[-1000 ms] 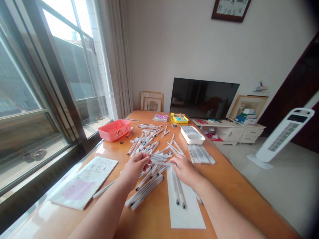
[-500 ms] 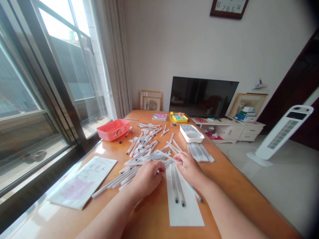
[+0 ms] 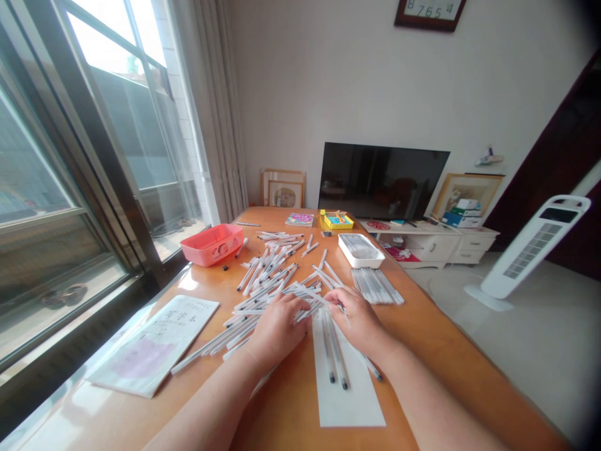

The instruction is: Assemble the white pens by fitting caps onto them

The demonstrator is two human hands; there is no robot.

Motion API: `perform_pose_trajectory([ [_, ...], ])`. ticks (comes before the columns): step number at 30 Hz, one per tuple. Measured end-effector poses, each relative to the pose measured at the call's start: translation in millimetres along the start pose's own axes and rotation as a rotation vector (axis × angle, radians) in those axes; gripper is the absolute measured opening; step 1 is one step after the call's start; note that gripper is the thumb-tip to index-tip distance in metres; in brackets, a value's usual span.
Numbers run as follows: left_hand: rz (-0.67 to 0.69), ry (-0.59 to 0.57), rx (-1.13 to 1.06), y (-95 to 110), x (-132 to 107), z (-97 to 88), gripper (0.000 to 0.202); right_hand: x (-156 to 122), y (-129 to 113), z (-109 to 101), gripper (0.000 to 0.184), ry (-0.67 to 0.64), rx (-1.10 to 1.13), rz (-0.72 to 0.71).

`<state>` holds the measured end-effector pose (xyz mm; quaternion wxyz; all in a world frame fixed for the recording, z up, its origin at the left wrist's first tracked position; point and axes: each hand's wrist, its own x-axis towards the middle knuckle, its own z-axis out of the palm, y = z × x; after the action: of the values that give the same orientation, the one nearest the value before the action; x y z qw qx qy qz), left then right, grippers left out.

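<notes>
Translucent pens (image 3: 275,263) with black ends lie in a loose pile across the table. My left hand (image 3: 283,322) is at the pile's near edge, its fingers closed around a pen whose pale barrel shows at the fingertips. To its right, my right hand (image 3: 359,316) pinches a pen; a dark part shows between thumb and fingers. Below the hands is a white paper strip (image 3: 350,407) with a couple of black-ended pens (image 3: 337,351) on it. Another black pen end (image 3: 375,371) pokes out under my right wrist.
A row of clear tubes (image 3: 378,287) lies beside a white tray (image 3: 345,250) of similar tubes. At left are a red basket (image 3: 206,247) and a notebook (image 3: 154,347). Farther back lie a yellow box (image 3: 339,222) and a small book (image 3: 299,219). The table edge runs along the right.
My left hand has shifted slightly up, and its fingers have turned over the pen. My right hand stays nearly in place with its pen.
</notes>
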<state>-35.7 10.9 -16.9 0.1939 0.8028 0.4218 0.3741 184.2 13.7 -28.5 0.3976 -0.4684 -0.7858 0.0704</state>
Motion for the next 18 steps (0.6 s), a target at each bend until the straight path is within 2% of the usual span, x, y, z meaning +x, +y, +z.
perform_pose_trajectory([
  [4,-0.087,0.054,-0.161,0,2,-4.9,0.010,1,-6,-3,0.019,0.027,0.027,-0.013],
  [10,-0.435,0.001,-0.705,10,2,-7.7,0.028,0,-27,-10,0.016,0.045,0.139,-0.035],
  [14,-0.524,0.007,-1.097,17,0,-10.3,0.032,-3,-40,-8,0.015,0.006,0.204,-0.047],
  [18,-0.616,0.078,-1.301,13,2,-12.4,0.023,-4,-46,-7,0.025,-0.010,0.334,0.030],
])
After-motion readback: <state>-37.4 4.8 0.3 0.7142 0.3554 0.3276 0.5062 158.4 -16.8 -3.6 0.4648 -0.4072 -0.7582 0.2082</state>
